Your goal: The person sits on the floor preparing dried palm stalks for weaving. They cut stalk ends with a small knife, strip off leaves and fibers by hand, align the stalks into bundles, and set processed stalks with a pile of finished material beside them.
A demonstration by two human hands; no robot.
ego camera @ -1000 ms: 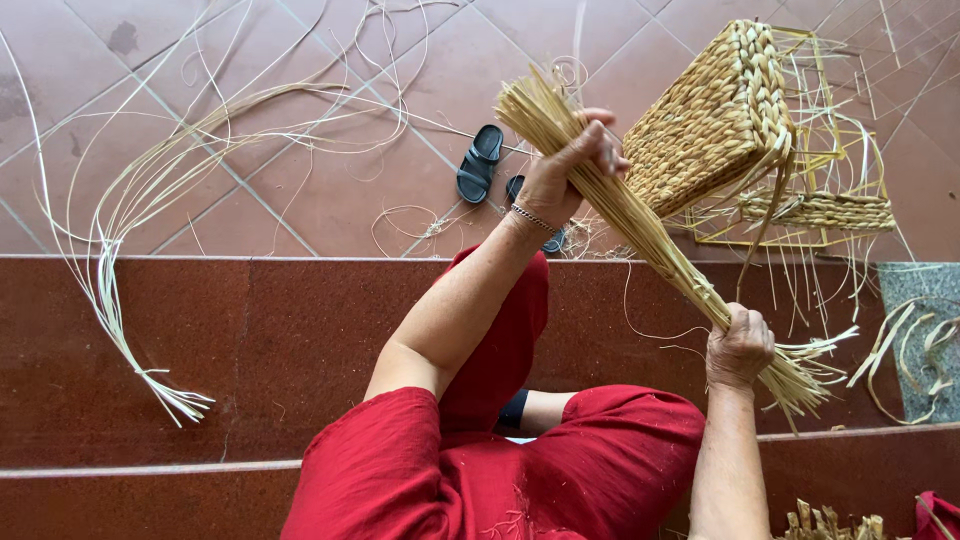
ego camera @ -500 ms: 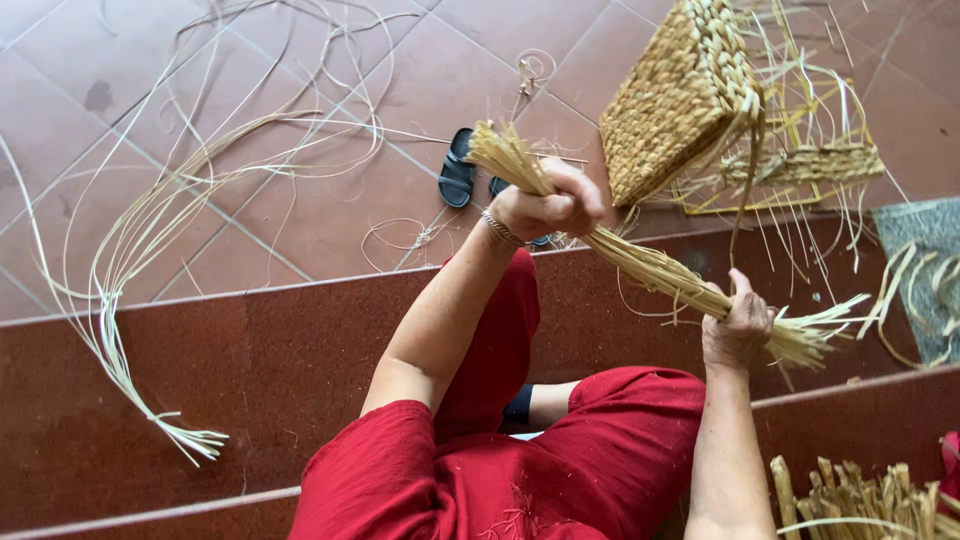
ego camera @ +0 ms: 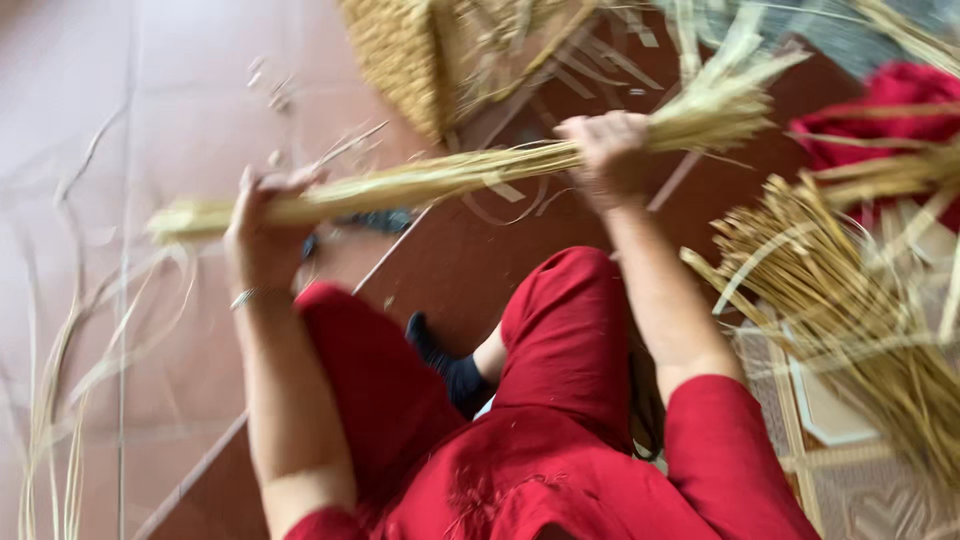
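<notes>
A straw bundle (ego camera: 480, 172) is held roughly level across the view, above the knees and clear of the floor. The left hand (ego camera: 262, 215) is clenched round it near the blunt end; the right hand (ego camera: 607, 150) is clenched round it nearer the frayed, splayed end. The step in hand is judged to be the gathering and evening of the stalks (the frame is blurred, so finer detail cannot be told). The next move is judged to call for both grips to be kept firm, so that no stalk slips out. Red trousers (ego camera: 560, 360) are seen beneath. A woven basket (ego camera: 400, 50) lies beyond on the tiled floor (ego camera: 120, 120), and loose straw (ego camera: 850, 290) is heaped at the right.
</notes>
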